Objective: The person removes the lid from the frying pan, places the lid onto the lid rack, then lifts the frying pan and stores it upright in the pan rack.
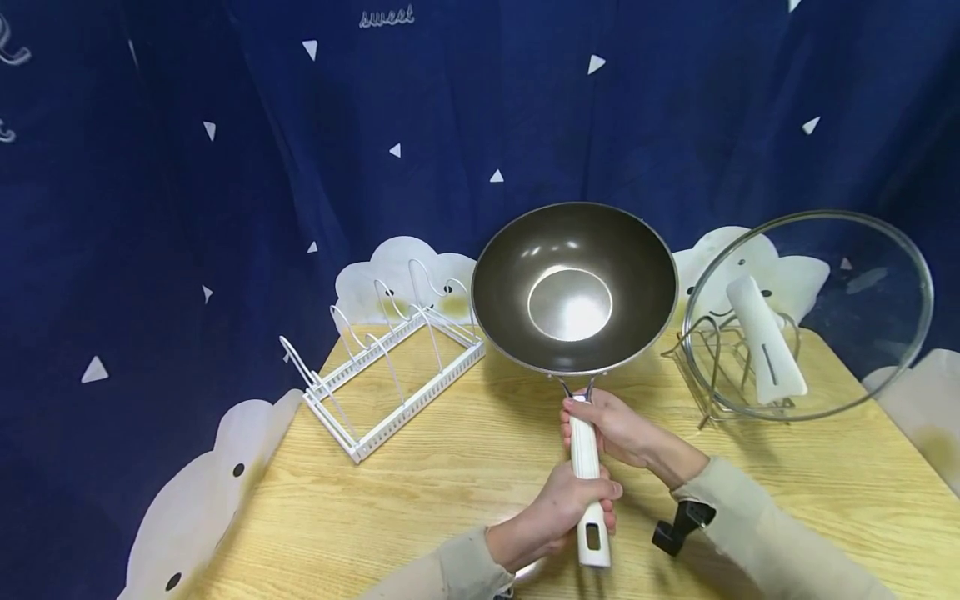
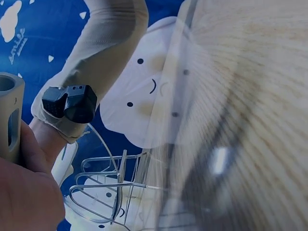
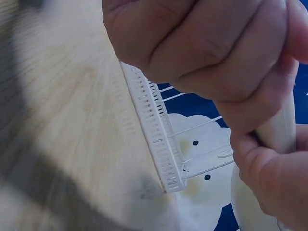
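A dark-lined wok [image 1: 517, 308] with a white handle [image 1: 585, 450] is held up over the wooden table, its inside facing me. My left hand [image 1: 558, 504] grips the lower half of the handle, near its hanging slot. Higher up, close to where the handle meets the pan, my right hand [image 1: 618, 429] grips it too. In the left wrist view the left hand [image 2: 29, 202] is partly cut off beside the handle's end [image 2: 10, 115]. Curled fingers of the right hand [image 3: 207, 53] wrap the handle [image 3: 281, 125] in the right wrist view.
A white wire rack [image 1: 420, 404] stands on the table [image 1: 450, 500] to the left. At the right, a glass lid [image 1: 862, 325] with a white grip [image 1: 765, 342] leans in a metal rack [image 1: 708, 392]. A dark blue curtain [image 1: 450, 100] hangs behind the table.
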Demonstrator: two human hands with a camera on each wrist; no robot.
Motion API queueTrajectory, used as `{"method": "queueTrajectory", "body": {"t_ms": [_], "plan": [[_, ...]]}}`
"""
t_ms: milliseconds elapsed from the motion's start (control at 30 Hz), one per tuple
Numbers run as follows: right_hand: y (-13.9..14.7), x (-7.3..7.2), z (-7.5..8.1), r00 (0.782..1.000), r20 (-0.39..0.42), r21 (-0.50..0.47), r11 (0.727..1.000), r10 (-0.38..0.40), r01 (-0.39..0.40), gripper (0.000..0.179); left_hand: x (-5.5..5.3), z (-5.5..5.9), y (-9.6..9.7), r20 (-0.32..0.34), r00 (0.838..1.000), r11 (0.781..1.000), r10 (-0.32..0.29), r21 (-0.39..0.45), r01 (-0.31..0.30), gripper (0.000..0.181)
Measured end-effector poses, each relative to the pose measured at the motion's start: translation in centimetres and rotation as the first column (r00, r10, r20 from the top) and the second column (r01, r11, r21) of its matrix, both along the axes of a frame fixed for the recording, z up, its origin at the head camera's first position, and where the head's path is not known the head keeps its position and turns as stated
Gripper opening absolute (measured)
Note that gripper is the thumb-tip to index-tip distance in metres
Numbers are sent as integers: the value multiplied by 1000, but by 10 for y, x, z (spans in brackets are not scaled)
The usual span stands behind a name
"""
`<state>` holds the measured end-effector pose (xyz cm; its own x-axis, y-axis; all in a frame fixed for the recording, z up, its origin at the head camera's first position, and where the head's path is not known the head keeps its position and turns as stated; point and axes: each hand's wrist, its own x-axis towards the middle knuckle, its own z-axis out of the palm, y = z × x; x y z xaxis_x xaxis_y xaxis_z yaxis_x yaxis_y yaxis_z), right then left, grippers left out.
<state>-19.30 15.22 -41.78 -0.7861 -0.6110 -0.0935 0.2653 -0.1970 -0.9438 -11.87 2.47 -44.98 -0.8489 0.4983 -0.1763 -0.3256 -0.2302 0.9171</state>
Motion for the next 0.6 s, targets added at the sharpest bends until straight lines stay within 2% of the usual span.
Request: {"method": "queueTrajectory", "body": {"t_ms": [200,367,467,600], "plan": [[-2,-2,5,999,-47,0,1000,-4,4,12,-4,0,-2,-9,999,998,-32,57,32,15],[-3,-4,8,999,-50,-10,1000,-6,6,12,-8,0,-4,-38,997,996,-60,63,62,15],[-2,-6,10,999,-46,-44,999,17,-19,9,-10,1,-6,-67,995,994,-80,65,85,15],[-1,-8,12,998,-32,-115,991,60,-63,7,-11,2,-7,-74,992,990,-97,96,104,15]]}}
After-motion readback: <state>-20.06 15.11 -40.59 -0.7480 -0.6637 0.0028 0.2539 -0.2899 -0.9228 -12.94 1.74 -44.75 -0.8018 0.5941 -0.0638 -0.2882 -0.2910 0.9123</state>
